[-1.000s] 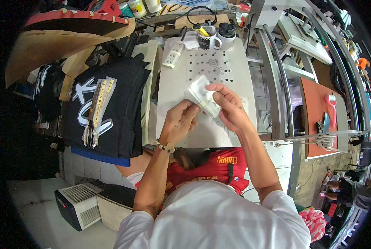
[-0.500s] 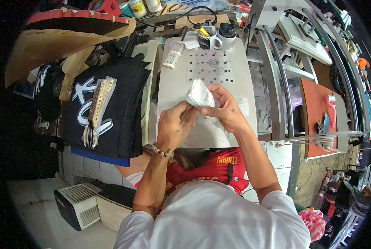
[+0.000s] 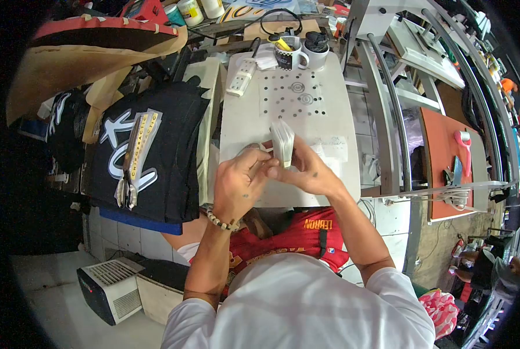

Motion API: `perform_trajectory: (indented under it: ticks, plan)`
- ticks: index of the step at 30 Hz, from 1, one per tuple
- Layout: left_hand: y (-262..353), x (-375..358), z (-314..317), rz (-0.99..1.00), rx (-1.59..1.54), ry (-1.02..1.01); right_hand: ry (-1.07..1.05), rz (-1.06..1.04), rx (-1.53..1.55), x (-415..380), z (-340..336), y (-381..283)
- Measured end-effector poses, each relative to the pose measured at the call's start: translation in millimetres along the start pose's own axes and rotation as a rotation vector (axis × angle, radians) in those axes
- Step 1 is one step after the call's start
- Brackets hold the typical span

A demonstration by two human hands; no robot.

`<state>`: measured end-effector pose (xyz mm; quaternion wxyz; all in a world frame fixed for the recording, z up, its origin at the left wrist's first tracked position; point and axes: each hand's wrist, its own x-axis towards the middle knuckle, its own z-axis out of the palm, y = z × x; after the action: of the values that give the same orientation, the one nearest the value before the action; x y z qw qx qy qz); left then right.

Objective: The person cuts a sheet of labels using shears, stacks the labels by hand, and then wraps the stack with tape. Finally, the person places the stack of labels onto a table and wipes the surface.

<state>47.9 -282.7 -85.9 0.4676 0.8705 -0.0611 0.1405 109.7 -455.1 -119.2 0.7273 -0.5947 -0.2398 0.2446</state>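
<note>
A small stack of white slips (image 3: 283, 142) stands upright between my hands, above the near part of the white board (image 3: 248, 125). My right hand (image 3: 305, 168) grips the stack from the right, thumb in front. My left hand (image 3: 240, 177) has its fingers pinched together at the stack's left side, near a small white edge; what they hold is too small to make out. A sheet with handwriting (image 3: 332, 148) lies on the board behind my right hand, beyond it a sheet with dark dots (image 3: 277, 99).
Black shirts (image 3: 178, 134) with printed strips (image 3: 140, 145) on top lie at the left. A power strip (image 3: 242, 77) and two mugs (image 3: 292, 58) stand at the board's far end. A metal frame (image 3: 382, 110) rises at the right. A person (image 3: 492, 267) is at the far right.
Both hands have moved slightly down, toward my body. The stack has turned from lying tilted and fanned to standing upright, edge-on. More of the handwritten sheet shows.
</note>
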Motion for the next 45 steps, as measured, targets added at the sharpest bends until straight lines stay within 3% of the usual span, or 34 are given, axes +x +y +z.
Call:
perform_trajectory:
  ticks: [2, 6, 8, 12, 15, 23, 27, 29, 33, 35, 36, 38, 40, 41, 42, 44, 45]
  plan:
    - [-4, -1, 2, 0.111, 0.000, -0.001, 0.079, -0.134, -0.146, 0, 4, 12]
    - [3, -2, -3, 0.035, 0.057, -0.045, 0.087, -0.081, -0.130, 1, 3, 20]
    - [3, -1, -4, 0.028, 0.092, -0.063, 0.091, -0.310, -0.314, 4, 4, 23]
    - [5, -1, -4, 0.027, 0.079, -0.059, 0.137, -0.173, -0.375, -1, 10, 4]
    - [2, -3, 0, 0.050, 0.086, -0.014, 0.140, -0.343, -0.551, 1, 12, -1]
    - [0, -7, 3, -0.392, -0.605, -0.087, 0.120, -0.463, -0.724, 0, 9, 1]
    - [-5, -8, 10, -0.527, -0.767, -0.081, 0.130, -0.551, -0.788, 3, 10, 2]
    - [-1, -8, 15, -0.640, -0.989, 0.010, 0.124, -0.541, -0.850, 3, 10, 2]
    - [-39, -11, 14, -0.753, -1.113, 0.212, 0.153, -0.599, -0.906, -4, 9, 1]
    - [-52, -5, -2, -0.488, -0.759, 0.265, 0.187, -0.150, -0.476, -19, 11, -11]
    - [-48, -4, 0, -0.493, -0.761, 0.261, 0.191, -0.144, -0.476, -18, 5, -9]
    - [-36, -4, -1, -0.420, -0.536, 0.155, 0.126, -0.024, 0.208, -8, -7, -2]
    - [-29, -2, -2, -0.421, -0.566, 0.069, 0.023, 0.002, 0.391, -5, -12, 4]
    - [-28, -1, 2, -0.291, -0.505, 0.086, -0.076, 0.036, 0.570, -5, -14, 6]
    - [-27, -1, 7, -0.164, -0.448, 0.104, -0.073, 0.038, 0.566, -6, -14, 8]
    - [-23, 5, 14, -0.161, -0.411, 0.107, -0.070, 0.063, 0.584, -7, -9, 10]
    - [-13, 8, 17, -0.066, -0.256, 0.146, -0.076, 0.067, 0.582, -7, -6, 11]
